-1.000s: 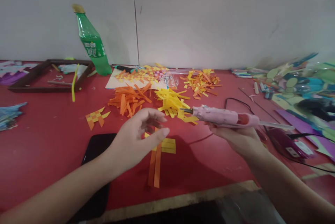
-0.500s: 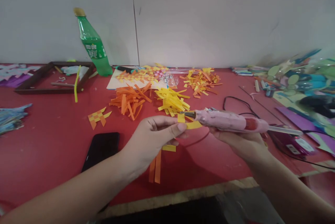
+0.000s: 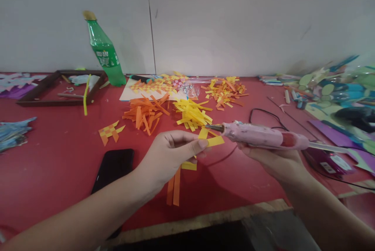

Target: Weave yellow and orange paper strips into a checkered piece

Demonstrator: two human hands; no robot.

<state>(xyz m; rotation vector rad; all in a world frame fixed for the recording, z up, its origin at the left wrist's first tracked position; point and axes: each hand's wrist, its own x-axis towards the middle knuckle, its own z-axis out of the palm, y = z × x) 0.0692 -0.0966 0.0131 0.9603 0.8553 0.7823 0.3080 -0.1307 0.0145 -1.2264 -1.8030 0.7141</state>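
Between thumb and fingers, my left hand [image 3: 178,149] pinches a piece made of yellow paper strips [image 3: 216,141]. One strip sticks up and another points right. My right hand [image 3: 272,161] is wrapped around a pink hot glue gun [image 3: 254,135], with a clear glue stick [image 3: 326,147] at its back end. The gun's metal nozzle points left, close to the upright yellow strip; whether they touch I cannot tell. Below my left hand lie orange strips [image 3: 176,190] and a yellow strip [image 3: 189,165] on the red table [image 3: 228,192].
Piles of orange strips [image 3: 143,112] and yellow strips [image 3: 193,114] lie ahead. A woven paper fish [image 3: 111,131] and a black phone [image 3: 114,167] are left, a green bottle [image 3: 108,57] and dark frame [image 3: 55,103] behind. The gun's cord and a purple box [image 3: 336,163] sit right.
The glue gun has shifted slightly right, and its nozzle is further from my left hand. The yellow strip's right end has tilted up a little.
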